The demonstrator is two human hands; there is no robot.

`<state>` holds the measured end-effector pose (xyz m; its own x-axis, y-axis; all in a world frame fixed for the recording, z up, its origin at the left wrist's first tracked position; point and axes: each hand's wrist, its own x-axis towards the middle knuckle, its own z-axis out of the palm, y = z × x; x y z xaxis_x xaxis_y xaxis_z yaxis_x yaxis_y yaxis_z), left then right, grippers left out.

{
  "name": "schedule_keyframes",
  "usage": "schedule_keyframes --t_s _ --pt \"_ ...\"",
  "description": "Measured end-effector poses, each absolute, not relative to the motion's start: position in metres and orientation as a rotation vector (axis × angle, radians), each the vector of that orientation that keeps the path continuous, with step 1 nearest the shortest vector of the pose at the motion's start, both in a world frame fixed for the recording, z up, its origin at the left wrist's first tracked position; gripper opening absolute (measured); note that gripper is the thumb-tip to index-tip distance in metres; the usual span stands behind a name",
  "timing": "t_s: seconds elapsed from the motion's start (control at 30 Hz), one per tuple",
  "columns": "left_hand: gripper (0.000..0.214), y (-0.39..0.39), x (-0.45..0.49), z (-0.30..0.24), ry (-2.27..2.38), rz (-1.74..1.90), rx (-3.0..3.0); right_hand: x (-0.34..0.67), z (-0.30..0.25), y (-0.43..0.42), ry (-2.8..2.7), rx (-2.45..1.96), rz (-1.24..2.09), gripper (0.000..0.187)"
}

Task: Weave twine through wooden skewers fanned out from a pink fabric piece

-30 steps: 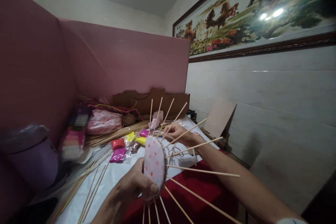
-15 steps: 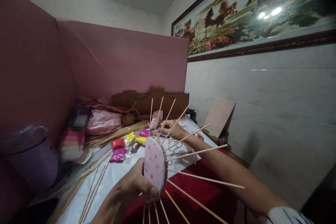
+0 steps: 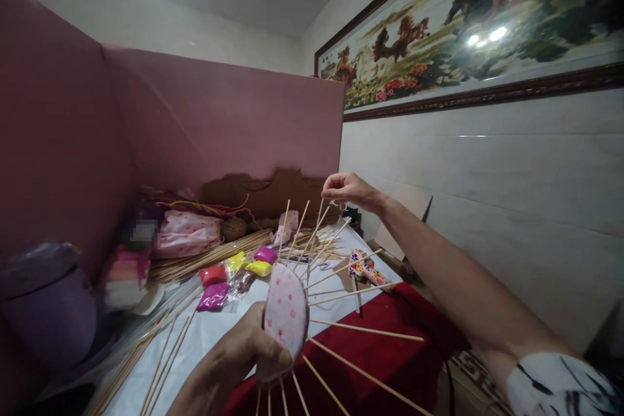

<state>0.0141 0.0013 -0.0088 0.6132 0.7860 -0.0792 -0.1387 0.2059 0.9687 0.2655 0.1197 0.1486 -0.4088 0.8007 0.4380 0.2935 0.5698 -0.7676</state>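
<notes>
Head, L hand (image 3: 246, 341) gripping disc (image 3: 286, 312) (w/ sticks (image 3: 365, 330))

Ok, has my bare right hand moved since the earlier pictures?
Yes, your right hand has moved up and rightward relative to the tall, flat pink partition.

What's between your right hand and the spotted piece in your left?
Several thin sticks, fanning from the edge of the spotted piece, show between it and the right hand in the head view.
</notes>
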Motion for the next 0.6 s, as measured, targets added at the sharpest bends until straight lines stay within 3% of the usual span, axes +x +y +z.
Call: schedule_keyframes --t_s 0.23,0.33,0.6 --pt "0.017 -0.002 0.017 -0.006 0.682 0.625 1.234 0.255 0.167 0.115 -2.063 -0.777 0.722 0.026" --pt "0.018 -0.003 0.016 -0.004 0.660 0.603 1.243 0.254 0.164 0.125 -2.092 -0.770 0.848 0.027" --pt "0.029 -0.007 0.014 0.002 0.513 0.598 1.226 0.234 0.100 0.140 -1.905 -0.736 1.256 0.034"
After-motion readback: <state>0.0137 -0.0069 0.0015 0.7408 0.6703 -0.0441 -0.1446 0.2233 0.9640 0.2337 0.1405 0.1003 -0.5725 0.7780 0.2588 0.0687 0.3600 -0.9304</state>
